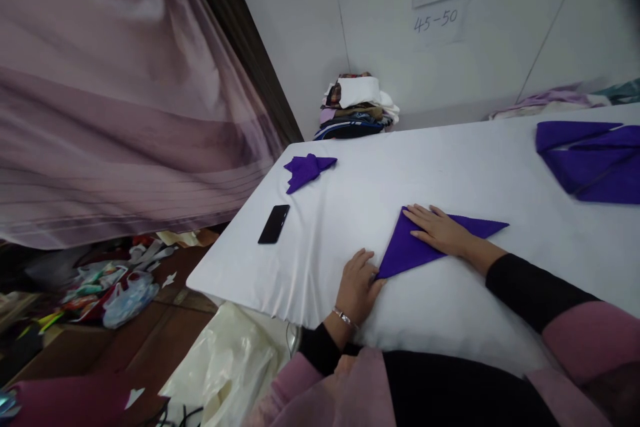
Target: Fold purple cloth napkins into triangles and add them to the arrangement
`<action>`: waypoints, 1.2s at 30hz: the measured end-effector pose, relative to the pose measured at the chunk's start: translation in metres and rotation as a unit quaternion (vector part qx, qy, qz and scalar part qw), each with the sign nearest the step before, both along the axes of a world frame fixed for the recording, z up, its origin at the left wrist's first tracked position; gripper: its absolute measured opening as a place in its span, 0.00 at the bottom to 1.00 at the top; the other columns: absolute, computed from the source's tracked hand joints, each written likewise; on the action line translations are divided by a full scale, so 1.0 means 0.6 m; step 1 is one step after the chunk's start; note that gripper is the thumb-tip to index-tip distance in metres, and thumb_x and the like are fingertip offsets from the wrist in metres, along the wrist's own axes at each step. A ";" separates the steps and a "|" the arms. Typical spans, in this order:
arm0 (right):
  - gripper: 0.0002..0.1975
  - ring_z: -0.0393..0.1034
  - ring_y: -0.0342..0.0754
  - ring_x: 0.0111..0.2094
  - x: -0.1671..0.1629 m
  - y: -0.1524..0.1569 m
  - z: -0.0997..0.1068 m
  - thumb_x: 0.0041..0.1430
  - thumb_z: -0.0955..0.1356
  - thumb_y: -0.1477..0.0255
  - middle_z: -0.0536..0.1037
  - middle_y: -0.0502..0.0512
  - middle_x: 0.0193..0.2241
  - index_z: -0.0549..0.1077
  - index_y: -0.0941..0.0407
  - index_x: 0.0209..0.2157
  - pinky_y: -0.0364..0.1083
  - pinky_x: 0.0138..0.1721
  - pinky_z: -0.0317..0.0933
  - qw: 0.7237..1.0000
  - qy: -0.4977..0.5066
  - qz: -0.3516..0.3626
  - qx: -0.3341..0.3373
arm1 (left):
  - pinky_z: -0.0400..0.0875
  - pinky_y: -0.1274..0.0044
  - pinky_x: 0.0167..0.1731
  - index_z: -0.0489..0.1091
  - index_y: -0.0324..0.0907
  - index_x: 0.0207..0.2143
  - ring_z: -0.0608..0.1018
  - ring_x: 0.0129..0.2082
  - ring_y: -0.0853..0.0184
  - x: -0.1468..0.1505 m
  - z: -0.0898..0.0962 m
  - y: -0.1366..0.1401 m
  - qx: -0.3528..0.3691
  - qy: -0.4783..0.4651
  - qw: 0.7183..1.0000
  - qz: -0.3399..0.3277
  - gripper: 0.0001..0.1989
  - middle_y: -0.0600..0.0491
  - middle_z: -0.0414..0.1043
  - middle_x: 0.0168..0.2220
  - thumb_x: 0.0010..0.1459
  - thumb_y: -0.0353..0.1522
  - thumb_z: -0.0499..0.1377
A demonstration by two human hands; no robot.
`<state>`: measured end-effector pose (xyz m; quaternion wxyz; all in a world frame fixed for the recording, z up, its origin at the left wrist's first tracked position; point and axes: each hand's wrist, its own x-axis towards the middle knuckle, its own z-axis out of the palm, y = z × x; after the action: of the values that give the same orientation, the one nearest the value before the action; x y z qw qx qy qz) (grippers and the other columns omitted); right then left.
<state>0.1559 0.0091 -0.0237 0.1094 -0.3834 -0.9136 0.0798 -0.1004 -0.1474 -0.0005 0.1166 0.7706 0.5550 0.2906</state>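
A purple cloth napkin (407,250), folded into a triangle, lies on the white-covered table (350,213) in front of me. My right hand (440,232) rests flat on its upper part, fingers stretched out to the left and holding nothing. At the near left point of the cloth is my left hand (359,285), with a bracelet on its wrist. The corner sits between its thumb and index finger, while the other fingers extend over the tablecloth.
A folded purple piece (307,170) and a black phone (274,224) lie on the table's left side. More purple cloths (595,160) are at the right. Folded clothes (357,107) are piled beyond the far edge. A pink curtain (125,80) hangs at left; bags (130,297) lie below.
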 end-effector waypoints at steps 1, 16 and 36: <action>0.31 0.43 0.54 0.63 0.000 0.000 0.000 0.64 0.51 0.54 0.51 0.53 0.64 0.39 0.45 0.65 0.61 0.60 0.42 1.000 -0.001 0.001 0.001 | 0.64 0.59 0.55 0.69 0.43 0.35 0.64 0.58 0.58 0.002 -0.001 0.003 -0.005 0.007 1.000 -0.002 0.05 0.47 0.67 0.52 0.53 0.28 0.60; 0.29 0.42 0.53 0.64 0.004 -0.011 0.000 0.65 0.53 0.55 0.52 0.54 0.64 0.43 0.46 0.65 0.61 0.60 0.41 0.997 0.019 0.071 0.003 | 0.62 0.62 0.56 0.71 0.45 0.30 0.67 0.56 0.61 -0.004 0.029 0.009 -0.049 -0.011 0.997 -0.062 0.04 0.50 0.71 0.49 0.57 0.34 0.58; 0.36 0.46 0.56 0.63 0.008 -0.009 0.000 0.64 0.56 0.61 0.50 0.56 0.64 0.30 0.50 0.65 0.59 0.62 0.42 0.996 0.063 0.059 -0.027 | 0.41 0.54 0.61 0.48 0.38 0.63 0.46 0.65 0.54 0.127 0.005 0.151 -0.085 0.222 0.969 -0.073 0.41 0.43 0.45 0.65 0.57 0.56 0.40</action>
<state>0.1604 0.0039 -0.0239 0.1513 -0.3255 -0.9237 0.1343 -0.0243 -0.0570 0.0024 0.0765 0.8418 0.5315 0.0549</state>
